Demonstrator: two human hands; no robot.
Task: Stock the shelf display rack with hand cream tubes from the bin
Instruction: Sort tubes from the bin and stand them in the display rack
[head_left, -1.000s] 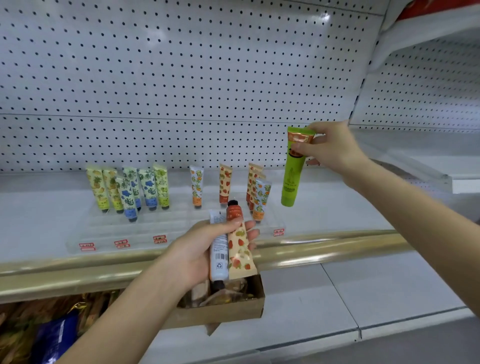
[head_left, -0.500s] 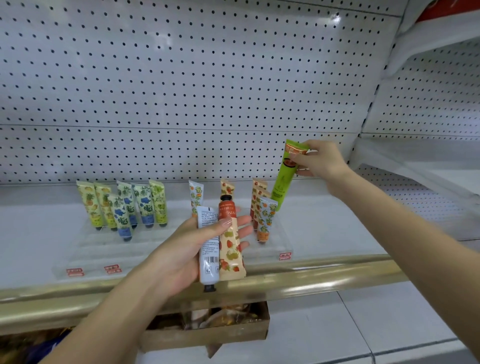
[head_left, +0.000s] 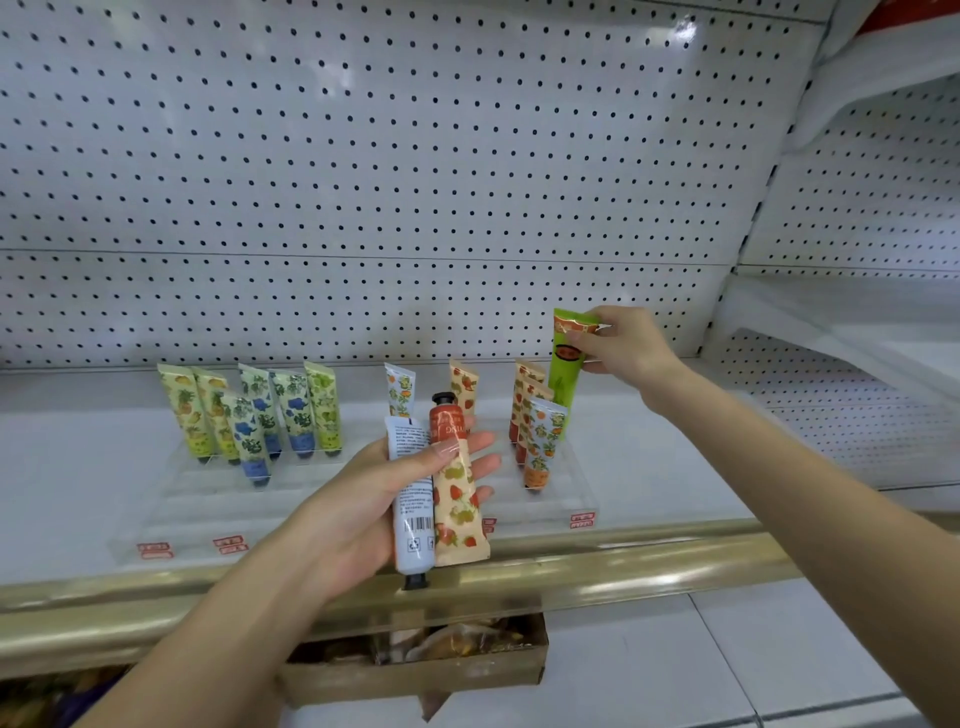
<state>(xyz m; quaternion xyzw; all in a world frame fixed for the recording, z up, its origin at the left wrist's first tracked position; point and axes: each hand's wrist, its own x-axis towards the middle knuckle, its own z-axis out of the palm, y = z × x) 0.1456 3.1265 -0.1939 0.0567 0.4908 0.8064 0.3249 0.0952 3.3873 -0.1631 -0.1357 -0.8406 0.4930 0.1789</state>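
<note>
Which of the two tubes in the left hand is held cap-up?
The strawberry-print tube, right of the pair in the left hand: its dark cap points up, while the white tube beside it has its black cap pointing down.

Plastic, metal, cardboard
Clear glossy plastic rack (head_left: 176, 504); shiny brass-toned rail (head_left: 675, 566); matt brown cardboard bin (head_left: 415, 675); matt white pegboard (head_left: 415, 156).

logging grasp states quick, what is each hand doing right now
Left hand: closed on a white tube and a strawberry-print tube.
Right hand: closed, pinching the top of a green tube.
</note>
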